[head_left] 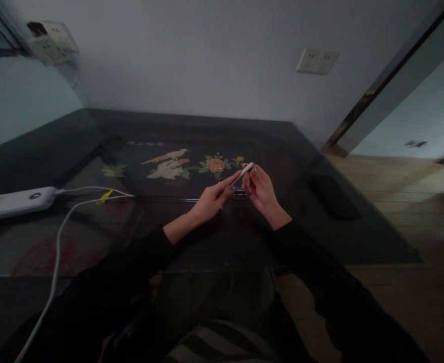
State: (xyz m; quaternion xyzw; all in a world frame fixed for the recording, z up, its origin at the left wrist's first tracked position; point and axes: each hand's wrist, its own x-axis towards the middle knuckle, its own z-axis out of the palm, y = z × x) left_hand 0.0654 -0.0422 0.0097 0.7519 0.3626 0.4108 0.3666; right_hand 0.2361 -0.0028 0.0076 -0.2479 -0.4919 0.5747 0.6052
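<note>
While held up over the table (240, 242), slanted, upper end toward the right: the white piece (246, 169), right there between two hands. Pinched low down by the left hand (209, 199); met up top by the curled fingers of the right hand (263, 190), by firm grip or mere touch, cannot tell. Done, judging by this: in hand, off the surface. Not done: setting down. Looking mid-handling rather than finished; cannot say how much is left.

And just below, between the hands, a small box (240, 194), resting or held, hard to tell, and closest of all to being in the way. Over to the right, well apart, a black slab (333, 197). Out left, a white bar (6, 202), a cable (58, 247) trailing down near the left sleeve (131, 267), a yellow tie (105, 196) on it. Dim light, too, hardly helpful for fine detail.
</note>
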